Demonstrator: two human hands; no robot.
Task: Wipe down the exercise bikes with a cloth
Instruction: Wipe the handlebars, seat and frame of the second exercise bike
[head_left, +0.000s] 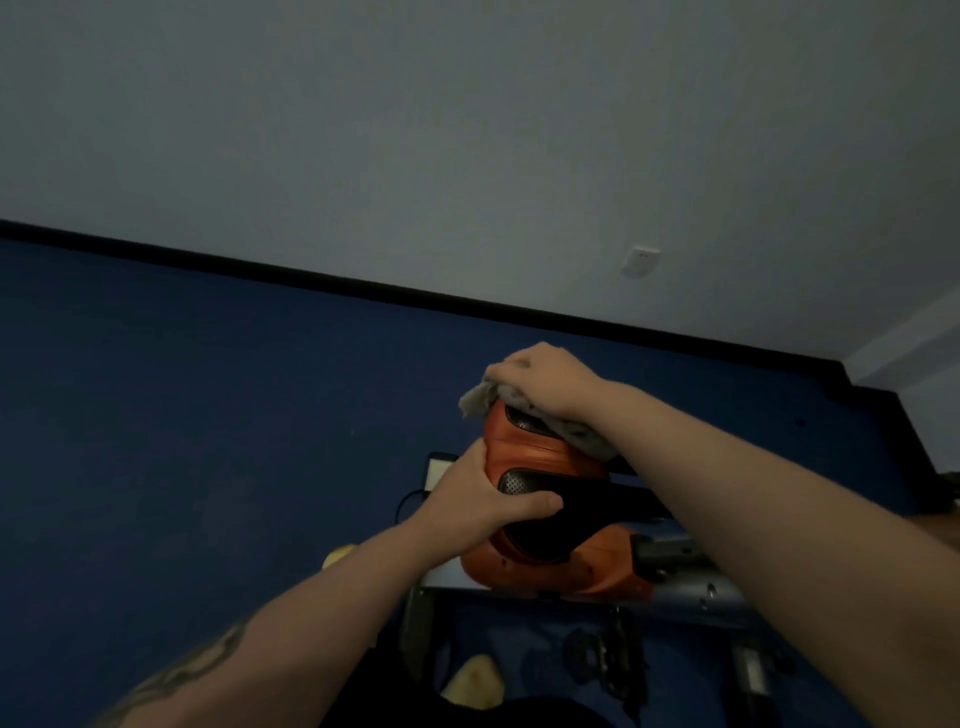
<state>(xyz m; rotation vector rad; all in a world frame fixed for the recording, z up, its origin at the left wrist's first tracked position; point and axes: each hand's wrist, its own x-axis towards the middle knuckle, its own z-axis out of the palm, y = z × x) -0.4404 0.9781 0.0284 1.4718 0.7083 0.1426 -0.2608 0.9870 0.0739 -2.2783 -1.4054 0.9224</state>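
Observation:
An orange and black exercise bike saddle (540, 452) fills the lower middle of the head view. My left hand (483, 493) grips its left side, thumb across the black centre strip. My right hand (545, 384) holds a grey cloth (480, 397) bunched under the palm and presses it onto the far end of the saddle. The cloth sticks out to the left of my fingers and trails under my wrist. The bike's grey frame (696, 587) runs off to the right beneath my right forearm.
Blue floor (182, 415) spreads to the left, bounded by a black skirting and a pale wall with a white socket (640, 261). A pedal and crank (602, 654) sit below the saddle. My yellowish shoes (475, 680) show at the bottom.

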